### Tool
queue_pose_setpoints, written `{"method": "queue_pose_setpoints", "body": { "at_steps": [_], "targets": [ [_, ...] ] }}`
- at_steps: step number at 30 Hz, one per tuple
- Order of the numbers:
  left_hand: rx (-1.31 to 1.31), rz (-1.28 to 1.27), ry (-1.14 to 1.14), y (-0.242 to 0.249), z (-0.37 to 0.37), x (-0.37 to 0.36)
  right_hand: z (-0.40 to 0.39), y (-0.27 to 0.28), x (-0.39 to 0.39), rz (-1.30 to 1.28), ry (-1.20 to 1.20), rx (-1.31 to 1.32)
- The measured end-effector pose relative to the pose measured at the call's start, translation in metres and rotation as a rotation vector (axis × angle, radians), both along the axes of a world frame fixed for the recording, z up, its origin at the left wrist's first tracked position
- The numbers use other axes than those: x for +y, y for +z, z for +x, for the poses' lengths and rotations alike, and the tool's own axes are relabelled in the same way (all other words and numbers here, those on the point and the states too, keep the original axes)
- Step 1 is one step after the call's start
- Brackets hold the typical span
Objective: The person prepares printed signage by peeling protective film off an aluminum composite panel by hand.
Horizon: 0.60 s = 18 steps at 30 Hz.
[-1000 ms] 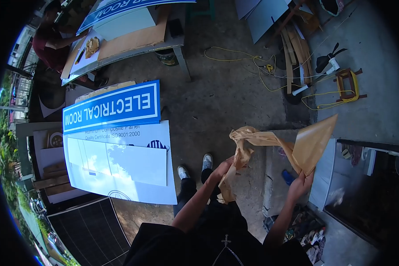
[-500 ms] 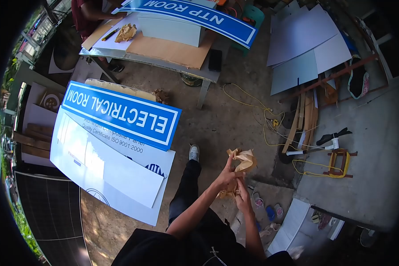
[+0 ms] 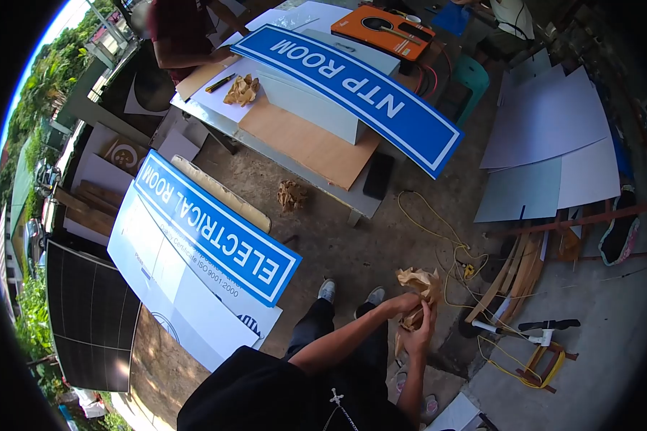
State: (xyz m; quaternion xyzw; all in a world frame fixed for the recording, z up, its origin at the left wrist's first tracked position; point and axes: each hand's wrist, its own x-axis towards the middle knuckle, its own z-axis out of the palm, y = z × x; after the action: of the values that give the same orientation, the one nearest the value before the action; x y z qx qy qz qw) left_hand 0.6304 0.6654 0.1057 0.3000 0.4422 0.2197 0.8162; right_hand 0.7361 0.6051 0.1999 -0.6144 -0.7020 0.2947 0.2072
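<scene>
Crumpled brown paper [image 3: 423, 281] is bunched between my two hands, at the lower middle of the view. My left hand [image 3: 402, 304] is closed on it from the left, and my right hand [image 3: 418, 334] grips it from below, close against the left. Parts of the paper stick out above and below the fingers. Left of my hands, a blue "ELECTRICAL ROOM" sign [image 3: 219, 228] rests on white composite panels [image 3: 187, 302]. Farther off, a blue "NTP ROOM" sign [image 3: 352, 90] lies over a stack on the table.
The far table [image 3: 266, 147] also carries brown paper scraps [image 3: 241, 90], a cutter [image 3: 220, 82], a dark phone [image 3: 378, 176] and an orange case [image 3: 381, 32]. A person [image 3: 183, 43] stands behind it. Panels [image 3: 546, 136] and a yellow cord [image 3: 438, 223] are at the right.
My view has swung, so the signs and table sit farther right. My hands have drawn closer together around the paper. Both my feet now show.
</scene>
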Motion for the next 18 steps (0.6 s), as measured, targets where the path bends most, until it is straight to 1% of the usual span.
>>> {"method": "queue_pose_setpoints", "body": {
  "at_steps": [2,3,5,6,7,8,9,10,11,12,13,15,16,18],
  "targets": [
    [0.066,0.023,-0.186,-0.003,-0.008,0.046,0.026,-0.026,0.031,0.064,-0.079,-0.019],
    [0.092,0.024,-0.293,-0.006,-0.009,0.063,0.032,-0.034,0.051,0.019,-0.263,0.199],
    [0.126,0.214,-0.060,-0.015,0.000,0.079,0.070,-0.074,0.085,-0.090,-0.560,0.398],
    [0.074,0.226,-0.017,-0.022,0.012,0.092,0.089,-0.089,0.107,-0.148,-0.696,0.494],
    [0.021,0.239,0.024,-0.030,0.024,0.105,0.105,-0.107,0.126,-0.299,-0.673,0.564],
    [-0.099,0.161,-0.013,-0.041,0.036,0.115,0.114,-0.117,0.145,-0.463,-0.647,0.633],
    [-0.106,0.176,0.002,-0.062,0.046,0.140,0.121,-0.129,0.164,-0.627,-0.611,0.706],
    [-0.112,0.191,0.017,-0.087,0.056,0.163,0.134,-0.160,0.216,-0.823,-0.516,1.042],
    [-0.029,0.301,0.035,-0.107,0.055,0.179,0.138,-0.178,0.237,-0.982,-0.438,1.377],
    [0.042,0.385,0.044,-0.123,0.059,0.176,0.144,-0.191,0.238,-1.136,-0.379,1.711],
    [-0.019,0.228,0.036,-0.110,0.053,0.192,0.150,-0.198,0.238,-1.213,-0.369,1.633],
    [-0.053,0.091,0.083,-0.114,0.055,0.224,0.154,-0.214,0.276,-1.329,-0.309,1.479],
    [-0.071,0.029,0.096,-0.126,0.056,0.241,0.148,-0.207,0.293,-1.267,-0.339,1.298],
    [-0.024,-0.112,0.030,-0.179,0.056,0.258,0.124,-0.175,0.327,-1.162,-0.371,0.922]
  ]
}}
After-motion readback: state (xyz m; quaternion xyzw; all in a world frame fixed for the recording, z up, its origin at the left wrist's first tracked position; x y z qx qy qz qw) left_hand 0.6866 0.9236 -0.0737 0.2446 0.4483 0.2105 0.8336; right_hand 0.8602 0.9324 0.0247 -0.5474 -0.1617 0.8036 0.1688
